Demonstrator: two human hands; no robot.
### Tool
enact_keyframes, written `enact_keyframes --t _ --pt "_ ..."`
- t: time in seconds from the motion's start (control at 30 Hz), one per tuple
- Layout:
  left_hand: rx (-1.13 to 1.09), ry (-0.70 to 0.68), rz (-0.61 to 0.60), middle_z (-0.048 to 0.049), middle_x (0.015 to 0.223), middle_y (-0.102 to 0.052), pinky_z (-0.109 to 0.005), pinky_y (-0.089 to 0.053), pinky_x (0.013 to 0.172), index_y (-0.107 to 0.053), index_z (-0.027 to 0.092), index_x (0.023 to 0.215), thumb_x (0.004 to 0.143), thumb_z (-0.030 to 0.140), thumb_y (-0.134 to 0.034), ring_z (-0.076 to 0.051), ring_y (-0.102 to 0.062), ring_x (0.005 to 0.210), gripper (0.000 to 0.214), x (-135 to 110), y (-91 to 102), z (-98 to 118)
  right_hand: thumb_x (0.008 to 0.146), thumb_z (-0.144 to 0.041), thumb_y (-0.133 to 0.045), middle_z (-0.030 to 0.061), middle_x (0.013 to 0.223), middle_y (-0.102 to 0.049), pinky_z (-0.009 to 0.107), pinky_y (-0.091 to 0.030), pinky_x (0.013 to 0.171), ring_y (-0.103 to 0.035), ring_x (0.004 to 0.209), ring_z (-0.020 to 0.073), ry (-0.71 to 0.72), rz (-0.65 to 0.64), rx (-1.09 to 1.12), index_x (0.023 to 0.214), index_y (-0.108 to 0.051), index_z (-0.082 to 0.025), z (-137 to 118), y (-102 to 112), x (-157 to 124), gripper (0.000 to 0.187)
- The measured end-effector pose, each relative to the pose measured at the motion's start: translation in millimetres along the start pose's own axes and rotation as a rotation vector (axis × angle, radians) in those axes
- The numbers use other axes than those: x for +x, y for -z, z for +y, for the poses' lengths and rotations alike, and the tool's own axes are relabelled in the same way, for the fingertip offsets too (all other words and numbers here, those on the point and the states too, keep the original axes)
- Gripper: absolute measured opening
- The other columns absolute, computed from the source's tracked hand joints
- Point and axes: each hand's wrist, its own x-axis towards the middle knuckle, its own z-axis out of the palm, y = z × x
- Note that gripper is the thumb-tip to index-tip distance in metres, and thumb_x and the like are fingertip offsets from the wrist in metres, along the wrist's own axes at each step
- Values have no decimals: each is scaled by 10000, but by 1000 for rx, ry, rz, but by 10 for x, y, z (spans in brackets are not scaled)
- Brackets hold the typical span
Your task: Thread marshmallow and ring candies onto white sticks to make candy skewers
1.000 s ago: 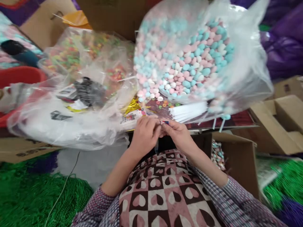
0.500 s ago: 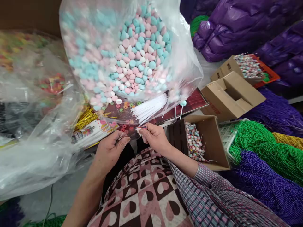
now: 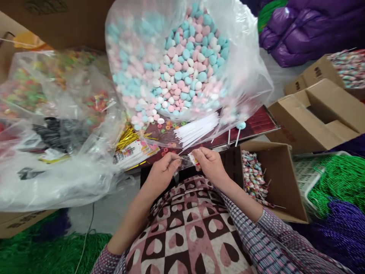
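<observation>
Left hand (image 3: 163, 170), right hand (image 3: 211, 164) pinching clear wrapper (image 3: 186, 163) by red tabletop (image 3: 258, 123); open carton (image 3: 286, 186), purple bundle (image 3: 310, 32) at right

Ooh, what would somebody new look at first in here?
Probably the big clear bag at the top middle, full of pink, blue and white candies. Next, maybe the shiny purple bundle at the top right and the bright green strands at the right edge. Low in the middle, the left hand and right hand hold a small clear wrapper between them.
</observation>
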Motion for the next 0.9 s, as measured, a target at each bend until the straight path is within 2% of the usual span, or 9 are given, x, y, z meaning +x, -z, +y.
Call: enact_keyframes --t 0.07,0.17,0.3,0.4,0.47,0.6,0.7,0.8,0.9 --pt "-31 2 30 41 703 -535 -235 -349 606 -572 210 867 904 470 -482 -112 -442 612 278 -4 -31 -34 878 -552 -572 -40 455 -480 233 -340 482 -428 457 96 12 4 -33 540 -506 -198 -6 0 -7 494" --pt "-61 -2 73 48 631 -456 -236 -318 574 -499 199 735 920 504 -440 -103 -392 572 361 -9 -65 -84 833 -502 -653 -34 560 -537 230 -376 516 -463 522 101 19 -38 91 624 -567 -191 -11 -20 5 384" --pt "-58 -17 47 48 585 -422 -238 -312 568 -453 191 653 918 508 -438 -99 -395 565 414 -5 -66 -85 790 -441 -715 -40 566 -545 232 -391 519 -462 514 97 -10 -48 206 659 -570 -193 -1 -42 18 316" --pt "-159 -24 -23 44 652 -518 -232 -369 599 -563 185 845 896 484 -495 -104 -477 599 310 -8 -50 -50 832 -435 -668 -48 493 -481 235 -343 498 -415 482 91 46 31 74 566 -503 -198 -1 -54 11 393" --pt "-239 -2 -80 49 670 -539 -228 -381 578 -569 189 933 873 476 -542 -99 -487 575 294 -13 -50 -33 857 -422 -629 -49 482 -453 239 -322 495 -392 480 90 109 52 -29 535 -482 -200 -19 -71 2 418" --pt "-248 9 -89 58 629 -490 -216 -353 538 -555 183 799 865 455 -566 -78 -432 523 279 -6 -83 -56 875 -396 -586 -51 468 -416 240 -307 487 -361 470 86 199 47 -164 496 -443 -205 -97 -46 -39 448" --pt "-273 -9 -29 64 600 -449 -213 -330 531 -549 188 779 884 457 -551 -78 -402 520 289 26 -112 -125 898 -419 -548 -34 502 -490 241 -351 509 -429 485 101 209 99 -238 556 -543 -198 -147 172 -71 407" --pt "-316 -27 86 58 634 -469 -213 -322 533 -567 196 818 886 455 -558 -81 -395 541 268 60 -118 -188 901 -501 -518 -20 558 -557 260 -401 547 -498 518 132 191 371 -335 756 -662 -191 -166 577 -15 371" --pt "-304 -67 174 39 710 -521 -213 -363 596 -602 198 842 868 430 -594 -93 -442 626 233 65 -98 -203 861 -544 -535 37 676 -665 308 -429 647 -596 643 195 104 608 -742 850 -700 -191 -170 977 166 390"
